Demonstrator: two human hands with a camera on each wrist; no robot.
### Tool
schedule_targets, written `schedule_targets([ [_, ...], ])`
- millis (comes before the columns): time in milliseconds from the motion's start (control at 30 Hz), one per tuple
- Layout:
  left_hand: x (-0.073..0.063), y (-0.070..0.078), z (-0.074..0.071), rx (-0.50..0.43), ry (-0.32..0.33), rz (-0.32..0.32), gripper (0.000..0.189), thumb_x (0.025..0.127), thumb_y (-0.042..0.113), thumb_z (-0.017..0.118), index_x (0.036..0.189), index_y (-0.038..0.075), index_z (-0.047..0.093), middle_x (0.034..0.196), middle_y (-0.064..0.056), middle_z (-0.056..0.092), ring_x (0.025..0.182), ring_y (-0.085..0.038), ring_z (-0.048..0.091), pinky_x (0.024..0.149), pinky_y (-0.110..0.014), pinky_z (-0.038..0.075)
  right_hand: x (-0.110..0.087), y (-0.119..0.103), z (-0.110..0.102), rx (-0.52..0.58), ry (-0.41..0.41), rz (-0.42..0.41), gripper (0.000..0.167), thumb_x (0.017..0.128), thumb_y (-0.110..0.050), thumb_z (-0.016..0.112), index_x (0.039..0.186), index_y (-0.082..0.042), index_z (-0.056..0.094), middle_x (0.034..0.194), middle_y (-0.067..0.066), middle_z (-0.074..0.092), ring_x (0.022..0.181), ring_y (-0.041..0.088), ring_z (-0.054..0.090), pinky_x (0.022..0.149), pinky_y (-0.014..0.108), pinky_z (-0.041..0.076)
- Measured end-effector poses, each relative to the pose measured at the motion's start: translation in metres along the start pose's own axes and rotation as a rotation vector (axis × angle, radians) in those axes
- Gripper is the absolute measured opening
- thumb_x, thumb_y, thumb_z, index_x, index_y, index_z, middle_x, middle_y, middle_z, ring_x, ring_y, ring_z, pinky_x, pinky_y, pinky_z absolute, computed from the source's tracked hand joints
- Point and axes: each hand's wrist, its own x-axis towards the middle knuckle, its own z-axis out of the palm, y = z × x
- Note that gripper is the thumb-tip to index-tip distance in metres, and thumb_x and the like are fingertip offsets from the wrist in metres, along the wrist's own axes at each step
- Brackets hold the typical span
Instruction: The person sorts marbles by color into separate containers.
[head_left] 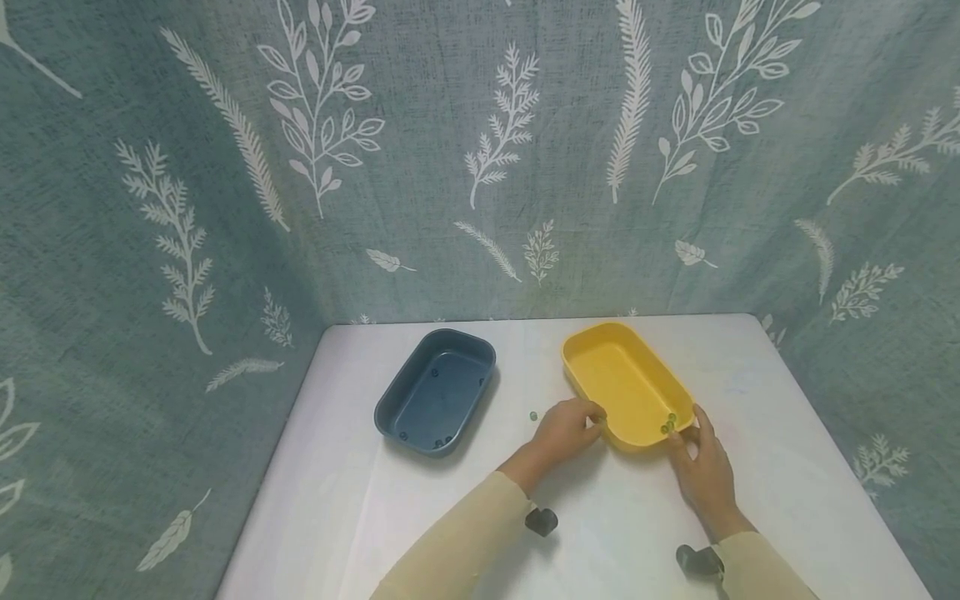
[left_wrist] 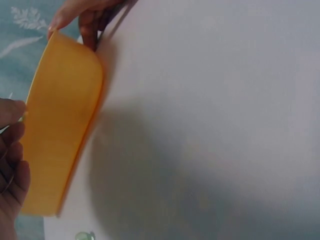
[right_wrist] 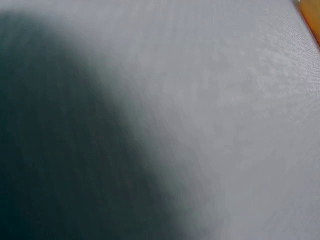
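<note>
A yellow tray (head_left: 611, 375) stands on the white table at the right, with a few small green beads (head_left: 669, 423) gathered in its near right corner. My left hand (head_left: 566, 427) is at the tray's left rim, its thumb and fingertips pinching the edge. Round the near right corner my right hand (head_left: 705, 475) grips the tray, the thumb in front and the fingers along the right side. From the left wrist, the tray's outer wall (left_wrist: 62, 115) shows between both hands. The right wrist view catches only a bit of the tray (right_wrist: 311, 17).
To the left stands a dark blue tray (head_left: 442, 392) with several small green beads inside, mostly along its edges. One loose green bead (head_left: 533, 415) lies on the table (head_left: 450, 517) between the two trays. A patterned green curtain (head_left: 450, 167) hangs behind and at both sides.
</note>
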Motion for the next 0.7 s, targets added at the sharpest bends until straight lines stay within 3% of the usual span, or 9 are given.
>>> schedule_targets([
  [200,0.003,0.005,0.002,0.015,-0.011,0.001,0.020,0.093,0.024,0.065,0.111,0.018,0.073,0.106,0.010,0.070,0.097,-0.003,0.062,0.085,-0.016,0.049,0.000,-0.005,-0.002,0.003,-0.015,0.018,0.070,0.102,-0.040,0.046,0.157,-0.016,0.011,0.132,0.027,0.052,0.122,0.052,0.041,0.099,0.070,0.028],
  [467,0.002,0.014,0.001,0.013,-0.016,0.001,0.019,0.092,0.026,0.068,0.108,0.018,0.074,0.093,0.012,0.067,0.081,0.002,0.057,0.070,-0.012,0.046,-0.001,-0.006,-0.002,0.009,-0.013,0.015,0.070,0.102,-0.042,0.046,0.157,-0.015,0.012,0.131,0.027,0.052,0.122,0.052,0.041,0.099,0.070,0.027],
  [700,0.002,0.017,0.003,0.008,-0.039,-0.008,0.020,0.092,0.029,0.068,0.109,0.019,0.074,0.090,0.014,0.064,0.078,0.002,0.055,0.068,-0.012,0.045,0.000,-0.005,-0.002,0.006,-0.020,0.032,0.071,0.102,-0.042,0.046,0.157,-0.017,0.011,0.132,0.027,0.052,0.123,0.051,0.041,0.100,0.070,0.027],
])
